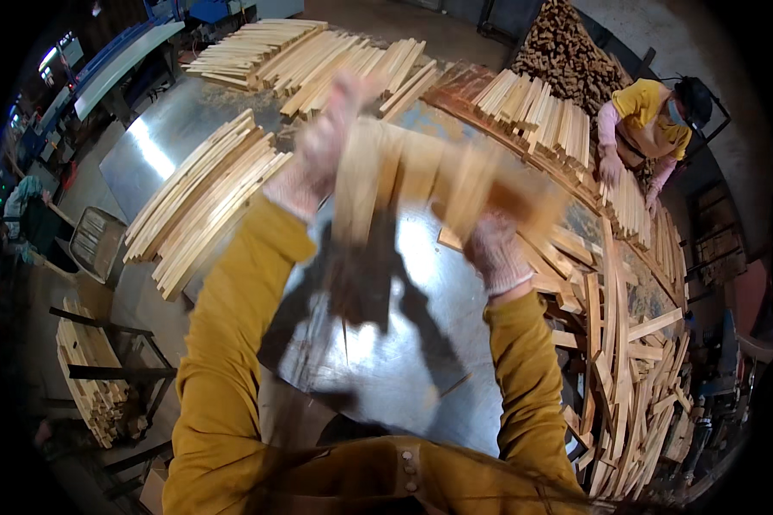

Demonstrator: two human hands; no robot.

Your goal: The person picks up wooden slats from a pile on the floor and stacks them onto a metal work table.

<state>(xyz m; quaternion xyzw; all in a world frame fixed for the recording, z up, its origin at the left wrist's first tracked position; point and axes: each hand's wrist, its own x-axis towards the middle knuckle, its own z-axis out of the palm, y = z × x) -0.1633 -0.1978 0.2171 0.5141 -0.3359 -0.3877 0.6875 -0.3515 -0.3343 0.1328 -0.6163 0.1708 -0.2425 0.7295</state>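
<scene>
A row of pale wooden strips [416,172], smeared by motion, is held up above the shiny metal tabletop [421,309]. My left hand [313,167], in a pinkish knit glove, presses against the row's left end, with its blurred fingers pointing up and away. At the lower right of the row, my right hand [496,249], gloved alike, grips the strips from the side; its fingertips are partly hidden behind the wood. Dark shadows of the strips and my arms fall on the metal below.
Stacked strips lie at left [206,202] and along the far edge [318,64]. To the right is a jumbled pile of loose strips [618,360]. A co-worker [653,129] in yellow handles strips at far right, near a tall wood stack [567,51]. A cart [99,245] stands at left.
</scene>
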